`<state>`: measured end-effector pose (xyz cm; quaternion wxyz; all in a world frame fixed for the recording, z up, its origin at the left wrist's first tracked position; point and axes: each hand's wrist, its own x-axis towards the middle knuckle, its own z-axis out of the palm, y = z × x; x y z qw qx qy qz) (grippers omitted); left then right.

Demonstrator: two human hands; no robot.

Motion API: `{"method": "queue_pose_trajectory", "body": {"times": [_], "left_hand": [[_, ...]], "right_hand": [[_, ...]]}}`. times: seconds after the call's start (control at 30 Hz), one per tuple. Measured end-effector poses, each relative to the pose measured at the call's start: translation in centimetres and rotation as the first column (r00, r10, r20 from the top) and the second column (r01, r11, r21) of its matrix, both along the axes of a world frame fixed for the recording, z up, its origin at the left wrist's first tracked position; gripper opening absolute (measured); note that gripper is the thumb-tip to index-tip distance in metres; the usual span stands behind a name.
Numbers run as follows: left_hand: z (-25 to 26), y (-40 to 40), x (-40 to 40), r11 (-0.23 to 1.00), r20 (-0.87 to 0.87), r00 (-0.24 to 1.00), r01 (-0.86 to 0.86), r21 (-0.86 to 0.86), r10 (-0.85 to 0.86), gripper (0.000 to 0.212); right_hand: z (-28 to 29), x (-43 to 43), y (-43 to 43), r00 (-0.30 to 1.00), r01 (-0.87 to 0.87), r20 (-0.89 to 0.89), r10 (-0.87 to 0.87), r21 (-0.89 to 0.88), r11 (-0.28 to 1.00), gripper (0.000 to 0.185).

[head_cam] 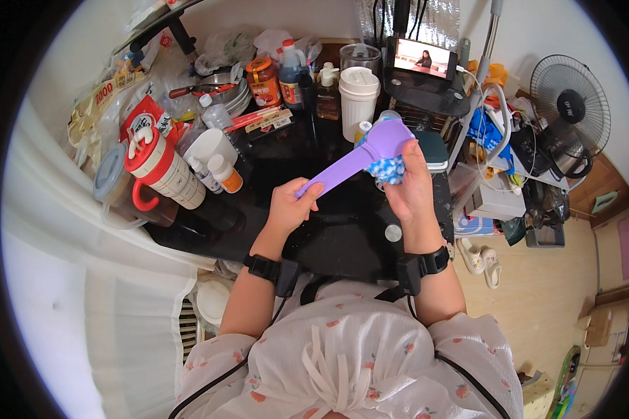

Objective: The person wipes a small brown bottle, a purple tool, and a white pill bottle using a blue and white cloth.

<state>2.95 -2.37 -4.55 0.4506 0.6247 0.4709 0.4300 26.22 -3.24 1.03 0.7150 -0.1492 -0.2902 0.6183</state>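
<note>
A light purple long-handled scrubber (pixel 338 168) slants between my two hands above the black tabletop (pixel 314 230). My left hand (pixel 292 204) grips the end of its handle, thumb on top. At the round head, my right hand (pixel 413 180) holds the rim, with the thumb on the purple back. Blue and white fluffy mesh (pixel 385 171) bulges out beneath the head, partly hidden by it and by my right fingers. Behind the head stand a white lidded cup (pixel 358 102) and a small bottle with a white cap (pixel 363 130).
To the left cluster a red-handled tumbler (pixel 166 170), a lidded pitcher (pixel 116 178), a white bowl (pixel 214 148) and small bottles (pixel 225 174). Jars and sauce bottles (pixel 292 73) line the back. A phone (pixel 422 58) rests on a raised stand. A fan (pixel 570 105) and kettle (pixel 565 152) stand right.
</note>
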Motion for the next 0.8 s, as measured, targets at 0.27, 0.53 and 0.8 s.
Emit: {"method": "queue_pose_trajectory", "body": {"times": [0.27,0.53,0.8], "left_hand": [[1.1,0.3,-1.5,0.995,0.057,0.995,0.083,-0.047,-0.08,0.034],[0.3,0.4,-0.6,0.993,-0.051,0.998,-0.031,0.117,0.037,0.032],[0.0,0.2,-0.4,0.991,-0.09,0.995,-0.024,0.135,0.037,0.029]], "right_hand": [[0.3,0.5,-0.2,0.981,0.161,0.13,-0.143,-0.14,0.977,0.034],[1.5,-0.5,0.0,0.951,0.293,-0.067,-0.302,-0.118,0.949,0.041],[3.2,-0.9,-0.8,0.987,0.039,-0.161,-0.03,0.053,0.998,0.036]]}}
